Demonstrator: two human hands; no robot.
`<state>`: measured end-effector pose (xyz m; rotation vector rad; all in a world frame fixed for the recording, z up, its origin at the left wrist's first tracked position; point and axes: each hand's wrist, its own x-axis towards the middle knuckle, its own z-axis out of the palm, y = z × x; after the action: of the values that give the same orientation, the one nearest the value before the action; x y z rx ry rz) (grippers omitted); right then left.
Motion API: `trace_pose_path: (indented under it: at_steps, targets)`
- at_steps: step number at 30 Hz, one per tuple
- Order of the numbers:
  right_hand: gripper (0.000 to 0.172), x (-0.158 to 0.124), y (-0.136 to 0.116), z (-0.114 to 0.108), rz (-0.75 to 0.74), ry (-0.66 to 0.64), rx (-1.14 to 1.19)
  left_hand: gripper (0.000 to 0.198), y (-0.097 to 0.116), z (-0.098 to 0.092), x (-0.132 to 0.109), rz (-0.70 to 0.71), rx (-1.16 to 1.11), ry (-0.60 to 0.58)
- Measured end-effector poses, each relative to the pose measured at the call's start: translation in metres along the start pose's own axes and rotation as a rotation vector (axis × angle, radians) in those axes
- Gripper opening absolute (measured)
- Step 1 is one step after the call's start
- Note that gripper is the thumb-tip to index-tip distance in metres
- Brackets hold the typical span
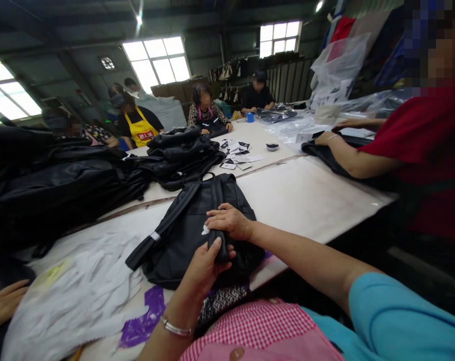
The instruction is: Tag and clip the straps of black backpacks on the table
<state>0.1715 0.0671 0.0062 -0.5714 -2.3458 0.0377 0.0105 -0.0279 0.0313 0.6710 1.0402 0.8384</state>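
Note:
A black backpack (174,250) lies on the white table in front of me, its straps uppermost and its top loop pointing away. My left hand (210,263) is closed round the lower end of the right-hand shoulder strap (216,193), thumb on top. Higher on that same strap rests my right hand (231,221), its fingers bent over the strap and pressing it. A small white piece (205,229) shows beside the right fingertips. The other shoulder strap (163,225) lies loose to the left, with a white band round it.
White strips (88,281) in a clear bag lie at left, near another person's hand (9,301). Black bags (185,150) are piled behind. Paper tags (238,153) and a small bowl (272,147) sit farther back. A person in red (419,135) handles a black bag at right.

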Motion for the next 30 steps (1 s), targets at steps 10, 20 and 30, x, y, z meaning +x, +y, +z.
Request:
trace_pose_path:
  at_steps: [10, 20, 30]
  targets:
    - [0.019, -0.005, 0.000, -0.006, -0.003, -0.060, -0.047, 0.029, 0.004, 0.009, 0.012, -0.003, -0.042, 0.019]
    - [0.023, -0.014, 0.001, 0.002, 0.100, -0.109, 0.024, 0.033, -0.010, 0.017, 0.009, 0.108, 0.124, 0.108]
    - [0.062, -0.046, -0.009, -0.015, 0.730, -0.041, 0.071, 0.031, -0.014, 0.009, 0.003, -0.025, -0.073, 0.014]
